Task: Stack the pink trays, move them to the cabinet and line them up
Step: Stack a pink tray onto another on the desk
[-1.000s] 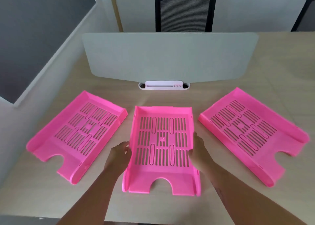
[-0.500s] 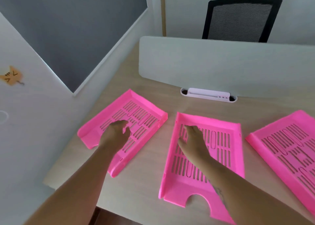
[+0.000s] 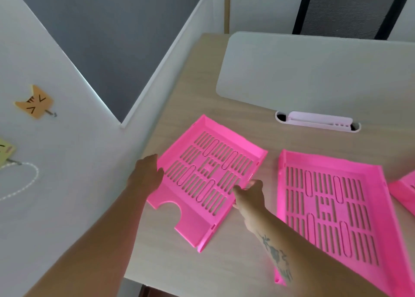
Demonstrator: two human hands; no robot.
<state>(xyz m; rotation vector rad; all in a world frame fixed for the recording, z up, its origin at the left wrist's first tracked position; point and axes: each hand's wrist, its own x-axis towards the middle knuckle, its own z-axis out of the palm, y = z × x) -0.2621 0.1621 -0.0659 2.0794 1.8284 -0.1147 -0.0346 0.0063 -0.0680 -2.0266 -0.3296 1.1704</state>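
On desk (image 3: 202, 272), left: pink tray (image 3: 208, 179), lying flat and angled, notched front edge toward viewer. Left hand (image 3: 147, 175) at tray's left wall, right hand (image 3: 249, 194) at its right wall, fingers curled over both rims, gripping. Just beside, to right: second pink tray (image 3: 332, 209), flat, untouched. At far right edge: corner of third pink tray (image 3: 404, 191). Behind: grey divider panel (image 3: 314, 69), white cable slot (image 3: 317, 121).

My one camera rides on the head, looking steeply down and left over the desk (image 3: 170, 263), close above the near tray (image 3: 208, 179), a partition wall (image 3: 67, 184) filling the left side.
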